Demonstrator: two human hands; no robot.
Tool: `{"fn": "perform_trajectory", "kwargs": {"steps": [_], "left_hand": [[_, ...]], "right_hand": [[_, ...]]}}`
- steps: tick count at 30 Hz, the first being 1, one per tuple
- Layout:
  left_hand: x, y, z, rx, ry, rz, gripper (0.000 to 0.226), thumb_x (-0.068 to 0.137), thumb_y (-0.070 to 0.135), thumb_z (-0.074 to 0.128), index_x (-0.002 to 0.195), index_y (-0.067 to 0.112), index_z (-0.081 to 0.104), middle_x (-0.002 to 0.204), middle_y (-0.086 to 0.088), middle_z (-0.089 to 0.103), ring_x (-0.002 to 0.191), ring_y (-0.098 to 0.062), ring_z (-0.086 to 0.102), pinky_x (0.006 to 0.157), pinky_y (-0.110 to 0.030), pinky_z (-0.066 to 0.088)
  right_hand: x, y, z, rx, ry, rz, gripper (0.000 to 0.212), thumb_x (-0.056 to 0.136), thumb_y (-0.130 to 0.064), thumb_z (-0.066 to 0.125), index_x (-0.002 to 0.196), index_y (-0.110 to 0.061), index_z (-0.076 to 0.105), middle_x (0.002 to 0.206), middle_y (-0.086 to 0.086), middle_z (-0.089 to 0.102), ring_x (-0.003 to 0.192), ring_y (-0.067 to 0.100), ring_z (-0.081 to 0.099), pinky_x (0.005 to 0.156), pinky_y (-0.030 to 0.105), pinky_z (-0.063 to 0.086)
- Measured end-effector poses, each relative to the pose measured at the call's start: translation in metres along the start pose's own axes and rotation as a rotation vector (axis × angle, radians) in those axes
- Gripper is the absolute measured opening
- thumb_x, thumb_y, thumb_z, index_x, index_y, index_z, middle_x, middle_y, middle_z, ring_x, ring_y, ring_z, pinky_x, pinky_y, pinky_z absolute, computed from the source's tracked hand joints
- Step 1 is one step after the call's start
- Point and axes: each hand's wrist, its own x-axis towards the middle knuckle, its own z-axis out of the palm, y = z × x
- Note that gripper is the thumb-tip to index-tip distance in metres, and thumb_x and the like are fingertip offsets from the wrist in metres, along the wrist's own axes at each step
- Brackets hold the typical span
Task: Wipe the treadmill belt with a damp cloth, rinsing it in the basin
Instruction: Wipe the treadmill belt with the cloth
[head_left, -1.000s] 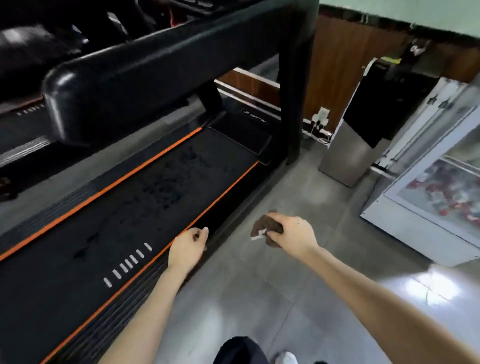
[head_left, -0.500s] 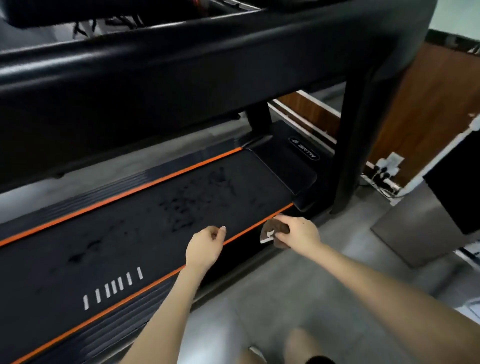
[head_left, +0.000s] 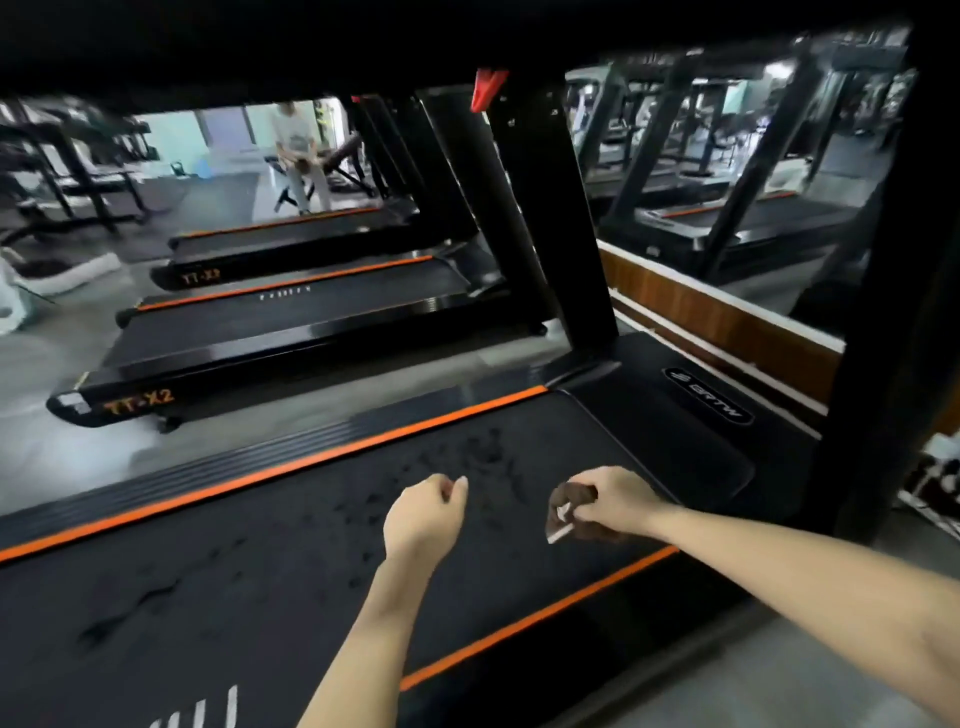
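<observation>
The cloth (head_left: 571, 498) is a small, dark brown rag, bunched into a wad inside the right hand (head_left: 621, 501), whose fingers curl over it; a white tag or hem sticks out at its lower edge. It sits low over the right part of the treadmill belt (head_left: 249, 577), just inside the near orange stripe (head_left: 540, 616); whether it already touches the surface cannot be told. The left hand (head_left: 423, 514) hangs over the middle of the belt, fingers loosely curled, holding nothing. Such a rag should be light, soft and limp, and heavier and clingy when wet; whether it is damp now does not show. Balled up like this it offers only a small face to the belt, so it would probably work better spread flat under the palm, with the fingers pinning its far edge so that it does not roll up. The belt looks matt and grippy, likely to drag at the fabric, so steady downward pressure seems wise. Dark blotches (head_left: 483, 449) are scattered just beyond the hands and further left. The black motor cover (head_left: 675, 436) lies to the far right. No basin is in view.
</observation>
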Motion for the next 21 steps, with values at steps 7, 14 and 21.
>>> {"fn": "perform_trajectory", "kwargs": {"steps": [7,14,21], "left_hand": [[0.04,-0.074,0.147,-0.103,0.134,0.094,0.034,0.097,0.048,0.038,0.101,0.024,0.062,0.076,0.011,0.062,0.065,-0.001,0.053,0.056,-0.018,0.041],[0.063,-0.124,0.257,-0.049,0.199,0.103,0.034,0.096,0.046,0.042,0.101,0.021,0.065,0.088,0.006,0.066,0.08,-0.014,0.058,0.069,-0.027,0.044],[0.067,-0.14,0.304,-0.013,0.146,0.007,0.031,0.096,0.042,0.044,0.109,0.022,0.064,0.098,0.007,0.066,0.093,-0.015,0.059,0.075,-0.027,0.043]], "right_hand": [[0.103,0.073,0.135,0.078,0.022,-0.106,0.025,0.077,-0.031,0.069,0.101,-0.033,0.071,0.092,-0.012,0.071,0.09,0.007,0.065,0.077,0.023,0.049],[0.161,0.128,0.236,-0.248,0.3,-0.217,0.039,0.085,-0.055,0.056,0.12,-0.04,0.06,0.109,-0.01,0.068,0.105,0.014,0.061,0.083,0.029,0.045],[0.172,0.169,0.255,-0.473,0.366,-0.286,0.051,0.088,-0.07,0.029,0.117,-0.042,0.061,0.108,-0.009,0.065,0.104,0.016,0.056,0.077,0.031,0.041]]}}
